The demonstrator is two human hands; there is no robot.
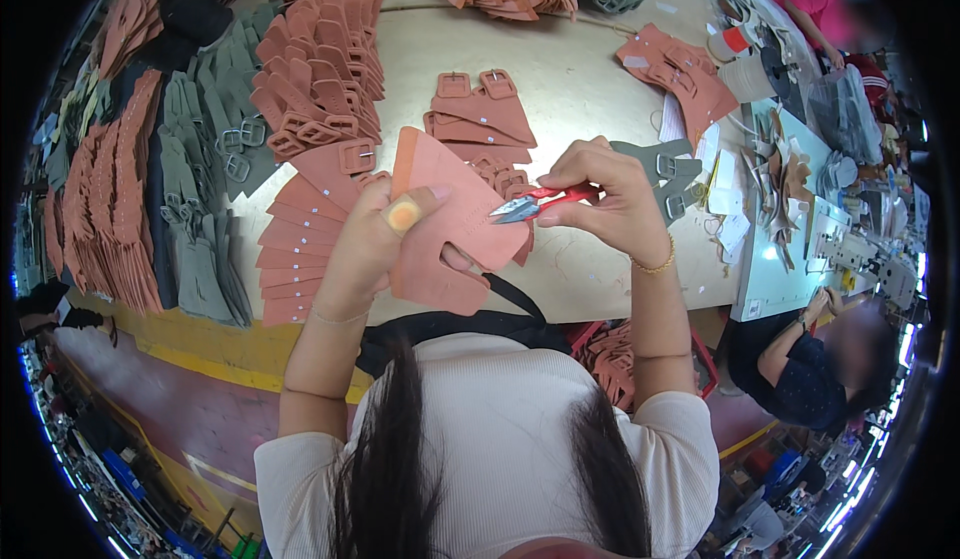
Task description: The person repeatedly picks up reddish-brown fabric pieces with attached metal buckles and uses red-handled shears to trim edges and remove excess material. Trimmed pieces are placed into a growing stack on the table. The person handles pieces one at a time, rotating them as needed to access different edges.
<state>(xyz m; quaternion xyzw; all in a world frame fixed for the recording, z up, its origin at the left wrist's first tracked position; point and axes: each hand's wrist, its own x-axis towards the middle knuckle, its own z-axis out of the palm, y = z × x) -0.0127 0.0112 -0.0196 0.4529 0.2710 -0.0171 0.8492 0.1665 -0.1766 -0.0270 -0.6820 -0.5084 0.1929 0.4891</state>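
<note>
A flat salmon-coloured shoe upper piece [462, 215] with a notch cut in its lower edge is pinched in my left hand [375, 229], thumb on top. A round tan patch sits on that thumb. My right hand [612, 194] grips red-handled thread snips [525, 207], whose pointed metal blades lie against the piece's surface near its right side. Beneath and behind it, more salmon pieces with covered buckles [482, 119] rest on the table. A fanned row of salmon pieces [308, 229] lies just left of my left hand.
Salmon strap pieces [320, 69] and green ones [190, 169] are heaped at the left. Green buckled straps [668, 174] and a salmon stack [680, 74] lie right of my right hand. Beyond them a co-worker [820, 364] sits by a sewing machine [850, 244]. A red crate [708, 364] stands below the table edge.
</note>
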